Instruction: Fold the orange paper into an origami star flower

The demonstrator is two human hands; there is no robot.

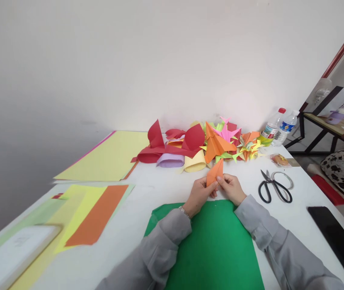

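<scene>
Mid-tabletop (pixel 159 183), by far edge of the green sheet (pixel 217 249), you've got the orange paper (pixel 214 173) raised: L hand (pixel 198 197) pinching its lower left, R hand (pixel 231 188) pinching lower right, thumb & fingers closed on it. Status: folded to a pointed tip, so some folds done; prob. only part-way, no. left unclear. Behind: folded paper shapes (pixel 217 146) piled, look finished. To your L, paper strips (pixel 97 217) lie flat, apparently unfolded. Scissors (pixel 269 180) on R, untouched.
</scene>
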